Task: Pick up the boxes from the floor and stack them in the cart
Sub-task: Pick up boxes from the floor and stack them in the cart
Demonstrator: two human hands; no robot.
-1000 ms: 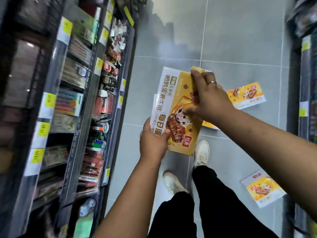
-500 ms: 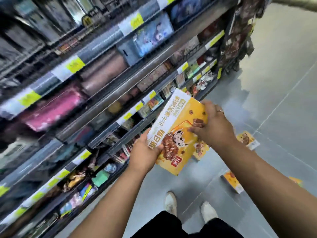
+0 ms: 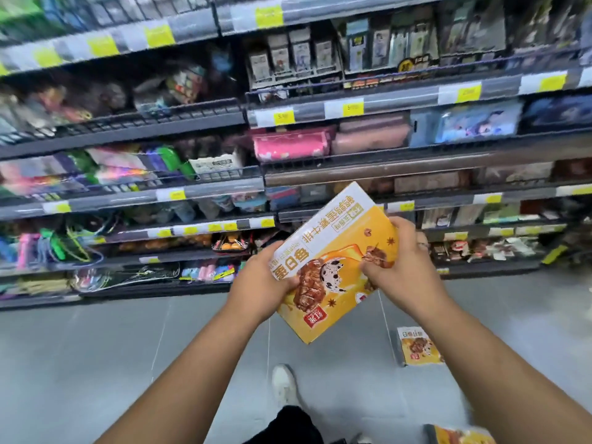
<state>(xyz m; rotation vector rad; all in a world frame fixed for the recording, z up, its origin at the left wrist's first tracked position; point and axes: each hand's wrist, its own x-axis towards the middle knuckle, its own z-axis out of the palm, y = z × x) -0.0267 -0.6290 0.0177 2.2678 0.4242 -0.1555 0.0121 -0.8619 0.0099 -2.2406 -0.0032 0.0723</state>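
Left hand (image 3: 259,283) has the box (image 3: 333,264) by its left edge: thumb lying on the printed face, the other fingers curled underneath where I can't see them. It's the same grip as half a second ago. What's changed is everything around it. The shelves (image 3: 192,193) ran off at a slant on the left back then, and a second ago the view was mostly floor. Now the person is square on to the shelves, which fill the whole upper half, all pretty blurry.

The box is up in the air between both hands, in front of the lower shelves and over the floor (image 3: 96,363). Its yellow face is tipped up toward the person. The long axis runs diagonally from low left by the left hand to up right toward the shelves. The white strip is along the upper-left side, the lettering reads upside down from the holder's side, and the red logo sits at the near corner.

Right hand (image 3: 403,261) clamps the right side, fingers hooked over the far edge and thumb pressed on the face, with a ring (image 3: 423,246) on one finger.

Lower down there's a white shoe (image 3: 283,384). To its right a second box (image 3: 416,346) lies flat on the floor, and a third (image 3: 461,435) is cut off at the bottom right corner.
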